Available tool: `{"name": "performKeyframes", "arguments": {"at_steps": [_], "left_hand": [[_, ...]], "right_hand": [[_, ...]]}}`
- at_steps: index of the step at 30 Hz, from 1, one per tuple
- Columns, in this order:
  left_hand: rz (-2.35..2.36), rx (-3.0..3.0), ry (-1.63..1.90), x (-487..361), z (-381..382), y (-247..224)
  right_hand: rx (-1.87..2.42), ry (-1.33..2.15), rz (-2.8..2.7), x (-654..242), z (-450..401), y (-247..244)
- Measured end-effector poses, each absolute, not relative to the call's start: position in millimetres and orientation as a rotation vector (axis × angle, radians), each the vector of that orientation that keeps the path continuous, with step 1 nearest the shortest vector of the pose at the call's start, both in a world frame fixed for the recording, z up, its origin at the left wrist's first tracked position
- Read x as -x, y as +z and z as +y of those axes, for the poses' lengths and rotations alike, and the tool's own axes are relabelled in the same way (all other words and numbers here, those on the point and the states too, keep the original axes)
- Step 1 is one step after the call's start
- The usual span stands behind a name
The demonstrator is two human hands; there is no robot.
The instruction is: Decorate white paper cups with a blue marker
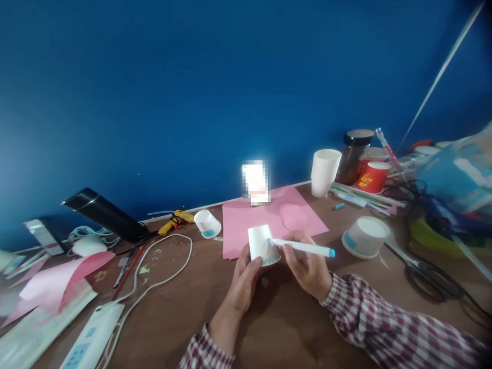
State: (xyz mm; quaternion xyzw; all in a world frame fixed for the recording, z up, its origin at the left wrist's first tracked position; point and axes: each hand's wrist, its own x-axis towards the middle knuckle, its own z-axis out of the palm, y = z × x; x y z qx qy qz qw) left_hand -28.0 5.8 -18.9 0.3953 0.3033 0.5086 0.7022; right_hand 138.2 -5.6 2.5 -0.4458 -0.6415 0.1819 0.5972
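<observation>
A white paper cup point(261, 243) with a zigzag drawn near its lower end is in my left hand point(245, 281), whose fingers are closed round its left side and bottom. My right hand point(307, 269) is closed on a white marker point(305, 247) with a light blue end. The marker's tip meets or nearly meets the cup's side. Behind the cup lies pink paper point(238, 220). Another cup with a blue patch point(207, 224) sits to the left, and a wider white tub point(365, 237) stands right of my right hand.
Stacked white cups point(325, 171), a dark jar point(354, 156) and a red cup point(372, 177) stand at the back right. Black-handled scissors point(426, 277) lie at right. At left are a yellow glue gun point(176, 221), a black cylinder point(105, 214), a power strip point(92, 335) and a looping white cable point(188, 259).
</observation>
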Motion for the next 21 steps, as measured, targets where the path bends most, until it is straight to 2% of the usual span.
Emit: {"name": "performKeyframes", "arguments": {"at_steps": [21], "left_hand": [[0.692,-0.904,1.117,29.6,5.8,-22.6]], "right_hand": [[1.052,0.318,-1.493,-138.9,-4.0,9.7]]}}
